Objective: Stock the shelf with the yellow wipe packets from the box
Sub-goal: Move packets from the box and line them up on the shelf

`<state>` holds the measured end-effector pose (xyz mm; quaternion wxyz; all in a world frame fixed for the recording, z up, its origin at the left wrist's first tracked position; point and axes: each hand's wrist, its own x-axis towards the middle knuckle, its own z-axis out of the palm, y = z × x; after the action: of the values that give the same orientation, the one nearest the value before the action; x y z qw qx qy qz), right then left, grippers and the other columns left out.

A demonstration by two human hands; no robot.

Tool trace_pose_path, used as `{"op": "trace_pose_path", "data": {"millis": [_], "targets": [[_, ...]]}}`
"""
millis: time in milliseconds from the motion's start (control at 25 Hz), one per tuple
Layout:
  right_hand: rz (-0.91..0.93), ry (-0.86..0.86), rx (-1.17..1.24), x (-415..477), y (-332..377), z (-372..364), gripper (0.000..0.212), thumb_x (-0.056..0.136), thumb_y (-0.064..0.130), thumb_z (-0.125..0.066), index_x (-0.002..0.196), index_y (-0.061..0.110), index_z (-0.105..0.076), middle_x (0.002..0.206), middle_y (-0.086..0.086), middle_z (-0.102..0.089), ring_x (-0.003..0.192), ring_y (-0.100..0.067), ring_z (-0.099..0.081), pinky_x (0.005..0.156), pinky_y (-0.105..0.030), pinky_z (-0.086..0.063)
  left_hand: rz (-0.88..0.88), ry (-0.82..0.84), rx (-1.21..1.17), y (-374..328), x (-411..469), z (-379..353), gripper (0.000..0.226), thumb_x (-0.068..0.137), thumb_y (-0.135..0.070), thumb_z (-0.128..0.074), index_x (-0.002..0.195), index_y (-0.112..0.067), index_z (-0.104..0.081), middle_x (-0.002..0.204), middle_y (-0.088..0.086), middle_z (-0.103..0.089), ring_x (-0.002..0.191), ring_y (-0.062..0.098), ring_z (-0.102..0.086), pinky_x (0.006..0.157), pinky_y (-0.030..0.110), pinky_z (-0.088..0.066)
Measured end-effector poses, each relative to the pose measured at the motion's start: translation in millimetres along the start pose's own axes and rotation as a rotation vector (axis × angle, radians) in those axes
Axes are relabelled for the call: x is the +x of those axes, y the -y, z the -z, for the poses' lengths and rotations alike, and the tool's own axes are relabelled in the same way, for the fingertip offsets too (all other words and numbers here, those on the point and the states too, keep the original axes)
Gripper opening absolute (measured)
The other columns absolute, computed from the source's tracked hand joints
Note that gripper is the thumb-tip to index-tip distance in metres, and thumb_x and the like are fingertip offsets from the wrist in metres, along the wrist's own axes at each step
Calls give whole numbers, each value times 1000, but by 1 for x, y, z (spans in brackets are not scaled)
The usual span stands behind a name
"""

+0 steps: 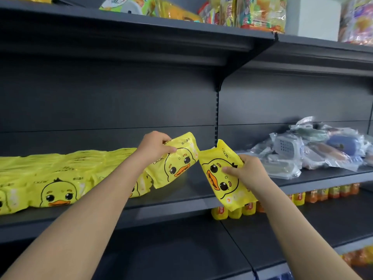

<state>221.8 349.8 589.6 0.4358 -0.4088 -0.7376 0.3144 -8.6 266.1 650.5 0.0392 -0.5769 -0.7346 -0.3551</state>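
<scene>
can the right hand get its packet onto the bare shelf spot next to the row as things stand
Probably yes: the right hand holds its packet just before the bare shelf, with nothing between them.

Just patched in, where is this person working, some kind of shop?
Likely a small retail shop: dark metal shelving, a row of yellow wipe packets faced along it, snack bags above, bottled drinks below.

Bare shelf [191, 190] lies open between the stacked yellow packets [60, 178] and clear-wrapped goods [302, 154].
</scene>
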Motion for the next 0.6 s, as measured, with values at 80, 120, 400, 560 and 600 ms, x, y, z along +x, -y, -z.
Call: {"op": "trace_pose_path", "data": {"millis": [80, 120, 400, 560, 600], "targets": [[10, 31, -8, 29, -6, 0, 16, 79, 24, -74, 90, 16, -65, 83, -3, -71, 76, -20, -68, 66, -33, -56, 4, -24, 5, 0, 27, -8, 24, 82, -29, -69, 100, -13, -69, 100, 3, -66, 96, 20, -57, 73, 27, -38], [17, 57, -9, 41, -8, -1, 14, 79, 24, -75, 85, 18, -64, 80, -1, -70, 72, -18, -67, 60, -29, -53, 9, -38, 12, -1, 38, -11, 27, 82, -28, -69, 103, -11, -69, 106, 5, -66, 95, 19, -56, 75, 27, -39], [91, 307, 19, 153, -27, -27, 15, 75, 16, -77, 86, 15, -67, 80, -4, -73, 70, -21, -71, 67, -37, -59, 84, 57, 147, 21, 135, -53, 37, 80, -26, -72, 114, -13, -65, 119, 1, -62, 108, 18, -55, 83, 26, -40], [80, 377, 68, 196, -45, -54, 16, 76, 13, -76, 89, 11, -67, 80, -6, -73, 69, -22, -71, 67, -38, -59, 92, 225, 246, 46, 171, -78, 33, 81, -26, -71, 110, -12, -66, 113, 0, -64, 93, 13, -54, 78, 25, -39], [71, 393, 75, 202, -50, -61, 17, 76, 13, -77, 89, 11, -67, 80, -6, -74, 69, -21, -72, 68, -38, -59, 94, 266, 282, 54, 176, -86, 33, 81, -26, -70, 111, -12, -65, 112, 1, -64, 92, 13, -53, 76, 24, -38]]}}
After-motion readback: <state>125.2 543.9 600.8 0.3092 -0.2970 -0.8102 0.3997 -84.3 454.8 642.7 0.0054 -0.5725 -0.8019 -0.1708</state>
